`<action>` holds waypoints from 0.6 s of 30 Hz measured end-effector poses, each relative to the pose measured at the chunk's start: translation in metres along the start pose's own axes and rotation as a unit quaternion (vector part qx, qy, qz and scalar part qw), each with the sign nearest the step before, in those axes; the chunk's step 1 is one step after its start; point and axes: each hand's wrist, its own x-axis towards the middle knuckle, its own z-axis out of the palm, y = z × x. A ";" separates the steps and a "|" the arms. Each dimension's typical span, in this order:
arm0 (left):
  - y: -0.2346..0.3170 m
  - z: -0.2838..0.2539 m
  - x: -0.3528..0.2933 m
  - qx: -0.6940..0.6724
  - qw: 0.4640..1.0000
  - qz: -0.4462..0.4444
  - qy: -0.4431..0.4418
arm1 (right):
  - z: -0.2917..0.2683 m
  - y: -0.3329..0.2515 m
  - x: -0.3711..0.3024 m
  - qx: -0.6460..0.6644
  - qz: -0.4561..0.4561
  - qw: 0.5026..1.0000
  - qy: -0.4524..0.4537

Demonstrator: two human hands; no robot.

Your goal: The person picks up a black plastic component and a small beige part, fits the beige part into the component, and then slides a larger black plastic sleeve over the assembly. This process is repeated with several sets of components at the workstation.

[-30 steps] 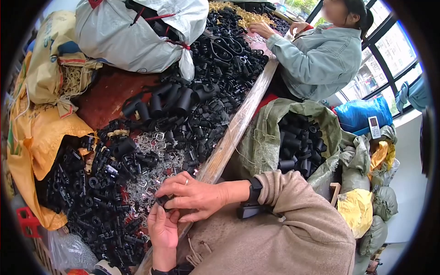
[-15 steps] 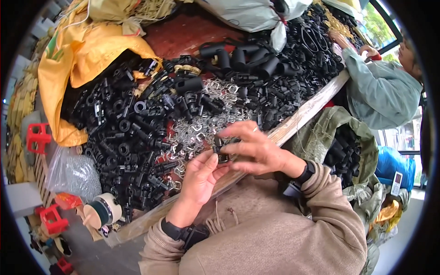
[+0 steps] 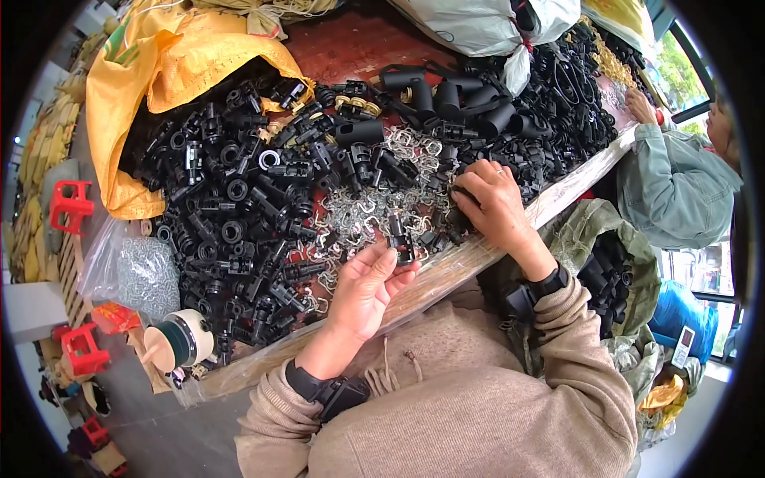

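Between the thumb and fingers of my left hand (image 3: 360,288), a black plastic fitting (image 3: 400,242) is held up over the table's near edge. My right hand (image 3: 500,209) is down at the edge of a heap of small black plastic pieces (image 3: 542,151). Its fingers are curled in, and whatever they grip is hidden beneath them. Bent silvery wire clips (image 3: 347,213) lie heaped just beyond my left hand. Larger black fittings (image 3: 231,195) are piled to the left.
A wooden rail (image 3: 434,288) edges the table. Black tubes (image 3: 446,99), an orange sack (image 3: 115,151) and a white sack (image 3: 478,28) lie farther back. A thread spool (image 3: 179,338) sits at the left corner. On the right are an open green sack (image 3: 586,231) and a co-worker's sleeve (image 3: 677,187).
My right hand has left the fitting and moved right to the small black pieces, its fingers curling in. My left hand still holds the fitting. The view has shifted slightly.
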 end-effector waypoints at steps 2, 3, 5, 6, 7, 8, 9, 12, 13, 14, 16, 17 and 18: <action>0.001 0.001 -0.001 0.000 1.000 0.001 0.003 | -0.002 -0.001 0.003 0.015 0.009 1.000 0.004; 0.001 0.002 -0.001 0.000 1.000 0.001 0.005 | -0.003 -0.003 0.006 0.015 0.004 0.999 0.028; 0.001 0.003 -0.001 0.000 1.000 0.001 0.007 | -0.003 -0.005 0.013 0.013 -0.006 0.997 0.076; 0.001 0.004 0.000 0.001 1.000 0.002 0.006 | -0.001 -0.005 0.014 0.013 -0.005 0.997 0.076; 0.000 0.004 0.000 0.002 1.000 0.003 0.006 | 0.003 -0.003 0.016 -0.001 -0.011 0.999 0.051; 0.001 0.004 0.000 0.003 1.000 0.005 0.006 | 0.008 -0.002 0.017 -0.014 -0.018 0.999 0.027; 0.000 0.004 0.000 0.003 1.000 0.005 0.007 | 0.012 -0.002 0.017 -0.028 -0.026 0.999 0.002; 0.000 0.003 0.000 0.002 1.000 0.004 0.009 | 0.017 0.004 0.013 -0.007 0.002 1.000 0.009; 0.000 0.003 0.000 0.000 1.000 0.004 0.010 | 0.018 0.005 0.012 0.003 0.015 1.000 0.011; 0.000 0.002 0.000 -0.001 1.000 0.006 0.008 | 0.017 0.005 0.012 0.003 0.014 1.000 0.009; -0.001 0.001 0.001 -0.002 1.000 0.010 0.003 | 0.016 0.005 0.010 0.086 0.062 0.994 0.028; -0.001 0.001 0.001 -0.004 1.000 0.009 0.004 | 0.016 0.004 0.009 0.128 0.086 0.987 0.037; -0.001 0.001 0.001 -0.004 1.000 0.009 0.006 | 0.014 0.004 0.009 0.127 0.086 0.988 0.036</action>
